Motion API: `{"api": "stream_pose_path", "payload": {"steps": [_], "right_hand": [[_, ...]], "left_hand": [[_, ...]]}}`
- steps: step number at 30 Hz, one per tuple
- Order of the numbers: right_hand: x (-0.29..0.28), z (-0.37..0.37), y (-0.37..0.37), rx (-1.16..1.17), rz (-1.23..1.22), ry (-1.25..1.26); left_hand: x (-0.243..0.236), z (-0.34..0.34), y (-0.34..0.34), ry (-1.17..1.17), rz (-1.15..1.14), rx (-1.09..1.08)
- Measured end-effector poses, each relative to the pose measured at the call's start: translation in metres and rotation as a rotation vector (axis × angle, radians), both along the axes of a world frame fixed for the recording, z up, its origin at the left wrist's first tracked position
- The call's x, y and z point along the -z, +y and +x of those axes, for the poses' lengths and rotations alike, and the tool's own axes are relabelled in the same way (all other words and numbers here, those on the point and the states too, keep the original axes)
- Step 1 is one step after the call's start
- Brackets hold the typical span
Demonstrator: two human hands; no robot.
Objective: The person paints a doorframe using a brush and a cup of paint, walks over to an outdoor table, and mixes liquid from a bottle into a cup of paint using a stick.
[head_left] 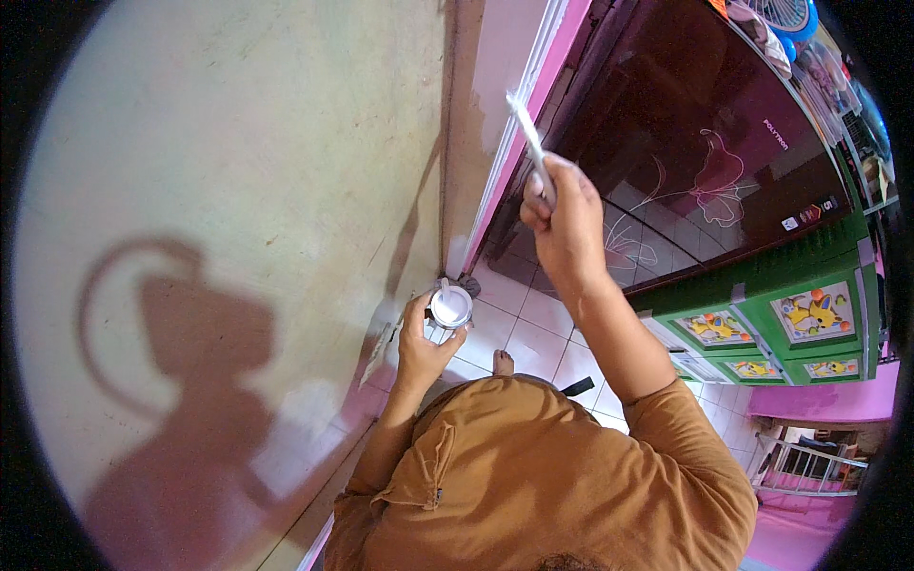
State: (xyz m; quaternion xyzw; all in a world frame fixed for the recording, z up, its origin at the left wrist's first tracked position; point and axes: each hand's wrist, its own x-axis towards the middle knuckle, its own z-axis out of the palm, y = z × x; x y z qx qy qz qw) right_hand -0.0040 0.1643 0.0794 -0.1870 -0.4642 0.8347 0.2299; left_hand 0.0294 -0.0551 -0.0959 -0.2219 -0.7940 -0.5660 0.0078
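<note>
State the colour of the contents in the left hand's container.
Whitish contents, seen best in the head view.

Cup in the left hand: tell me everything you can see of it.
The cup is small and round, with a pale rim and an open top facing the camera. Inside is a smooth, whitish substance; a slim, pale piece shows at the far edge, too small to identify. The left hand grips the cup, fingers on its left, thumb at its near right. Floor tiles show beyond it. Its side is mostly hidden, so its material is unclear.
</note>
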Motion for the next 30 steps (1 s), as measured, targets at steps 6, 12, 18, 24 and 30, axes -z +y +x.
{"api": "stream_pose_path", "payload": {"steps": [6,12,18,24,30], "right_hand": [[0.039,-0.011,0.005,-0.04,-0.147,-0.172],[-0.009,-0.006,0.002,0.059,0.147,0.027],[0.071,-0.016,0.001,-0.026,0.065,-0.295],[0.014,-0.016,-0.004,0.104,0.152,-0.042],[0.031,0.001,-0.002,0.003,0.132,-0.167]], "left_hand": [[-0.003,0.001,0.004,-0.004,0.022,0.022],[0.0,0.003,-0.001,0.015,0.013,0.003],[-0.003,0.005,0.002,0.001,0.022,0.02],[0.005,0.006,-0.007,0.028,0.008,-0.003],[0.002,0.006,-0.006,-0.013,0.003,-0.001]]}}
